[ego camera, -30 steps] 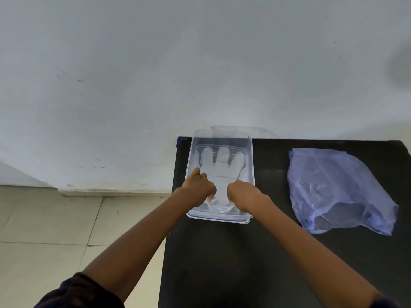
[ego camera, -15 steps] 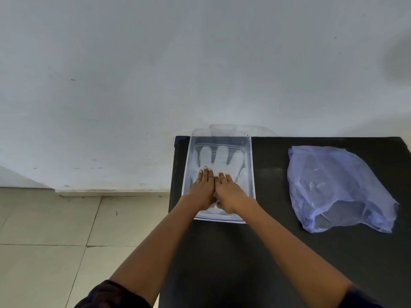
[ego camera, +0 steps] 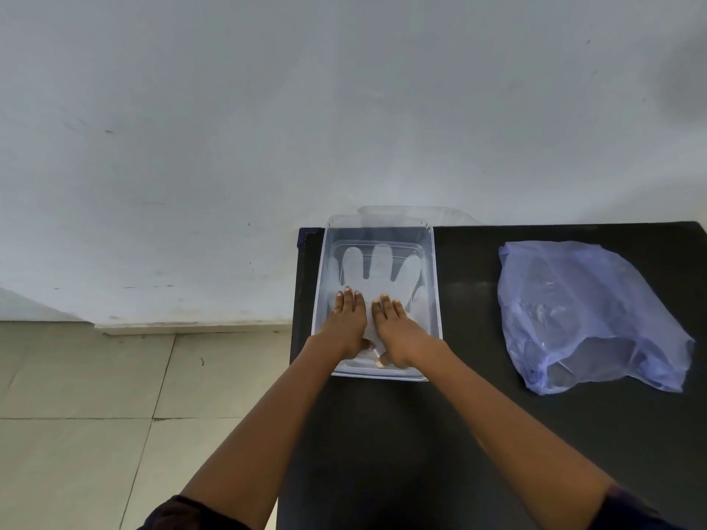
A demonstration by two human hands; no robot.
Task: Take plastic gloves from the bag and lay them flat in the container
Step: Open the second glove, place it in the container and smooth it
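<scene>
Vs a second ago: left hand point(ego camera: 346, 324) and right hand point(ego camera: 396, 330) went from curled to flat, palms down, pressing the glove point(ego camera: 377, 271) in the clear container point(ego camera: 436, 285). Glove translucent white, fingers spread toward the wall. Blue bag point(ego camera: 589, 319) well apart, on the right

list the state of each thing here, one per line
plastic glove: spread flat in the container, fingers pointing away
container: open, lid off
bag: lying crumpled on the table, mouth toward the person
left hand: flat, pressing the glove
right hand: flat, pressing the glove
</scene>
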